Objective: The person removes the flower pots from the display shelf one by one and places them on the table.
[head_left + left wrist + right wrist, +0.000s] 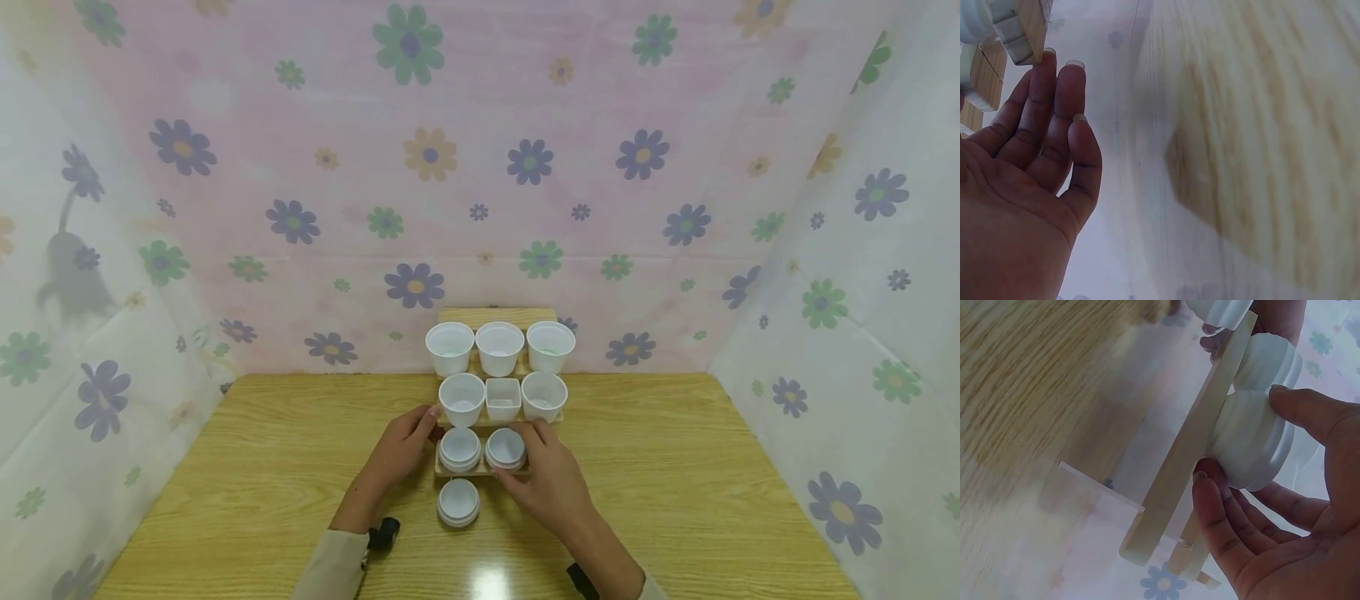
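A stepped wooden rack [497, 317] stands at the table's far middle. Three white cups [499, 347] fill its top step. A square cup [503, 398] sits between two round ones on the middle step. The bottom step holds two stacks of shallow white dishes. My right hand [525, 442] pinches the right stack [506, 450]; in the right wrist view thumb and fingers [1210, 500] curl round that stack [1260, 456] above the rack's board [1191, 456]. My left hand [423, 417] has straight fingers [1063, 87] touching the rack's left end [1025, 25].
A third stack of white dishes [458, 502] lies on the wooden table [675, 483] just in front of the rack. Flowered cloth walls [480, 167] close in the back and both sides. Bare tabletop spreads to the left and right of the rack.
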Action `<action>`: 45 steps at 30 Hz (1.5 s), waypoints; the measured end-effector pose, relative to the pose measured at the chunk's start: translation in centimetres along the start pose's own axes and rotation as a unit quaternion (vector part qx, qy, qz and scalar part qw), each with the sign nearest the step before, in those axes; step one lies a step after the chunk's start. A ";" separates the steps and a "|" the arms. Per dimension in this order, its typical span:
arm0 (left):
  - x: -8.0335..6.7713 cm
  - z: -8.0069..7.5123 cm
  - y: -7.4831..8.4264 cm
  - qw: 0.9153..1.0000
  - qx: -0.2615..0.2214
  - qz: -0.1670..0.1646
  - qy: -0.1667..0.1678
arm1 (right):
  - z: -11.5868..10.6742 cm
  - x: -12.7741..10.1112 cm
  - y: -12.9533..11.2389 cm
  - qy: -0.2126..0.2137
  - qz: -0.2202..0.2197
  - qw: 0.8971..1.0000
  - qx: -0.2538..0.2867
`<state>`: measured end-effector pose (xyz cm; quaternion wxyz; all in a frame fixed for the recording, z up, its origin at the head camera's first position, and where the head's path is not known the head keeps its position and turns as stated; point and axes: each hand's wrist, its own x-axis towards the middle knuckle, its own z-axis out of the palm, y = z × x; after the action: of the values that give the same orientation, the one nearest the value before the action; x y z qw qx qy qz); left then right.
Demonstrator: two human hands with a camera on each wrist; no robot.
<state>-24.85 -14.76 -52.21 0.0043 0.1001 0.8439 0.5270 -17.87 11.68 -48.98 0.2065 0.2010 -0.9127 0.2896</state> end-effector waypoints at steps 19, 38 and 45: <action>0.1 -0.1 -0.1 1.000 0.003 0.005 0.000 | -0.5 0.0 -0.3 -0.025 0.002 1.000 -0.001; 0.0 -0.1 0.1 1.000 0.007 0.009 -0.001 | -1.2 -0.2 -0.8 -0.065 0.039 0.997 0.013; 0.2 0.0 -0.2 1.000 0.003 0.006 -0.001 | -1.5 -0.2 -1.1 -0.081 0.037 0.996 0.007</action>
<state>-25.08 -14.86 -52.36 0.0020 0.1062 0.8450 0.5242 -16.76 11.88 -47.48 0.1198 0.1917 -0.9313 0.2857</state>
